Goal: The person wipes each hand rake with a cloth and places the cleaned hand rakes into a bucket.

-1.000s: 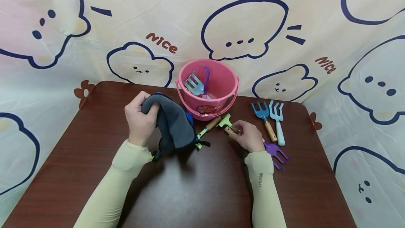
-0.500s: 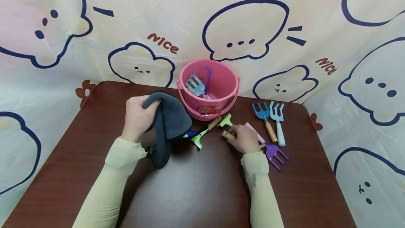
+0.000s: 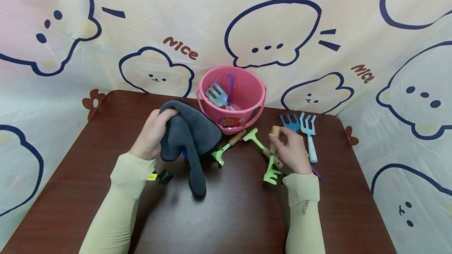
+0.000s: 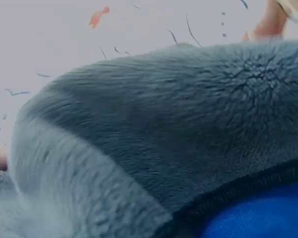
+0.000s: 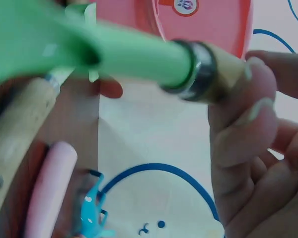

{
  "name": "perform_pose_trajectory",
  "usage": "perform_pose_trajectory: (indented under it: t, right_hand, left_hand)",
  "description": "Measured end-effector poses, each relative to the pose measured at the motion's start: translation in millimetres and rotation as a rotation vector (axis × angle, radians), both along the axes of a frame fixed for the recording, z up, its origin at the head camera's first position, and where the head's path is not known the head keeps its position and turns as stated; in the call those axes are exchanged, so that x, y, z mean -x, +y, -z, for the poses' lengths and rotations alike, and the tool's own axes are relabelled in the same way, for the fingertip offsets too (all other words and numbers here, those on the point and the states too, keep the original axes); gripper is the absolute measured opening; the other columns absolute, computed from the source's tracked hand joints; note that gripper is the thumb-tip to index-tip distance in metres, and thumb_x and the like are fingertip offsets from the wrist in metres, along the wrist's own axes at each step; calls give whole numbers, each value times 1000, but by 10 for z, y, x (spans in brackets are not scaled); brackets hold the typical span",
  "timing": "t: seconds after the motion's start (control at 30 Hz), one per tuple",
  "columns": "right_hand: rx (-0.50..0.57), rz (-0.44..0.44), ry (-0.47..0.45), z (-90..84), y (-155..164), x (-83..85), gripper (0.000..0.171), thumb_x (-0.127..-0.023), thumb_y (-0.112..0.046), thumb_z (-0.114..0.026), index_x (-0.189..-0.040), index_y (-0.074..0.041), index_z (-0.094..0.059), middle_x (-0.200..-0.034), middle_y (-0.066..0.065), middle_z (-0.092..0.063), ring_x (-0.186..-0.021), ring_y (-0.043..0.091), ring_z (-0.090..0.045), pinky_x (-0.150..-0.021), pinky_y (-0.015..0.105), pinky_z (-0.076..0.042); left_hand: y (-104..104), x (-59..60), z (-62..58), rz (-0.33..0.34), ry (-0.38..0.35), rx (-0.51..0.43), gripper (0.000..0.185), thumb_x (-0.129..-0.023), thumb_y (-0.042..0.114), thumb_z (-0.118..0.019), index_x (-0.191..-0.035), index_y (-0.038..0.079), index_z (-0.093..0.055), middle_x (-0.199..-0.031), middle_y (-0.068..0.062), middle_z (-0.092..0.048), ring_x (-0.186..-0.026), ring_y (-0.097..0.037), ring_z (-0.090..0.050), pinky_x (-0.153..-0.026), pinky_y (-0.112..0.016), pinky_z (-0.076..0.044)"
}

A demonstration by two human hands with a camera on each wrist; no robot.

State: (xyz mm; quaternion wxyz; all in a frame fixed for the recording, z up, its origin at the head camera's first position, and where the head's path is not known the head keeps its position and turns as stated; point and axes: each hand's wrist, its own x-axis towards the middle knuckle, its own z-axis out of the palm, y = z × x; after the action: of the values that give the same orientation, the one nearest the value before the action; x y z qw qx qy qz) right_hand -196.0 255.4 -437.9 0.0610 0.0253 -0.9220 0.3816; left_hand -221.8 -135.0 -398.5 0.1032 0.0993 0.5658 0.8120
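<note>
My left hand (image 3: pixel 152 135) grips a bunched grey cloth (image 3: pixel 190 136) just left of the pink bucket (image 3: pixel 247 89); the cloth's tail hangs down to the table. In the left wrist view the grey cloth (image 4: pixel 154 129) fills the frame, with a blue patch (image 4: pixel 253 218) at the bottom right. My right hand (image 3: pixel 279 141) holds a green hand rake (image 3: pixel 271 173) by its wooden handle, lifted, with the head pointing toward me. In the right wrist view my fingers (image 5: pixel 243 119) pinch the handle beside the metal ferrule (image 5: pixel 198 69).
The bucket holds a light blue fork (image 3: pixel 217 94) and a purple tool. Two more green tools (image 3: pixel 226 150) (image 3: pixel 255 137) lie in front of it. A blue fork (image 3: pixel 291 122) and a pale blue fork (image 3: pixel 309 128) lie right of my hand. A brown table (image 3: pixel 229 214) carries everything.
My right hand has picked the green rake up from the table and turned its head toward me. My left hand has shifted slightly, and the cloth now drapes lower.
</note>
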Motion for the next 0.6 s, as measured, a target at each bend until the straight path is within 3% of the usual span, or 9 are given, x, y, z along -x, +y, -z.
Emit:
perform_pose_trajectory:
  t: [0.1, 0.2, 0.37, 0.47, 0.6]
  right_hand:
    - [179, 12, -6, 2, 20, 1, 32, -103, -35, -66, -113, -5, -70, -90, 19, -73, -49, 25, -62, -48, 32, -54]
    - [396, 5, 18, -17, 25, -8, 36, -105, -34, -63, -114, 1, -68, -85, 16, -75, -46, 18, -57, -44, 29, -51]
    - [737, -59, 111, -62, 13, -36, 35, -107, -22, -58, -119, 11, -61, -90, 3, -72, -50, 13, -58, -46, 24, -52]
    - [812, -120, 160, -82, 12, -58, 27, -108, -15, -55, -116, 10, -60, -101, 5, -70, -55, 13, -64, -52, 25, -56]
    - [819, -233, 177, -100, 11, -89, 16, -107, -6, -52, -116, 5, -61, -105, 5, -73, -61, 14, -69, -59, 27, -60]
  left_hand:
    - [8, -24, -13, 90, -35, -77, 38, -111, 26, -47, -83, 12, -68, -75, 3, -65, -63, -11, -64, -59, -25, -54]
    - [12, -39, -29, 121, -52, -90, 36, -112, 28, -46, -88, 13, -69, -80, 3, -65, -67, -11, -63, -62, -25, -54]
    - [20, -53, -42, 60, -61, 41, 27, -109, 38, -50, -112, 20, -71, -104, 6, -70, -92, -12, -64, -85, -26, -55]
    - [43, -51, -26, 60, -75, 62, 30, -108, 42, -51, -125, 22, -65, -116, 6, -68, -103, -13, -63, -94, -26, -53]
    - [107, -51, 30, 106, -44, 28, 33, -110, 43, -46, -119, 17, -66, -107, 5, -69, -93, -10, -68, -86, -25, -57]
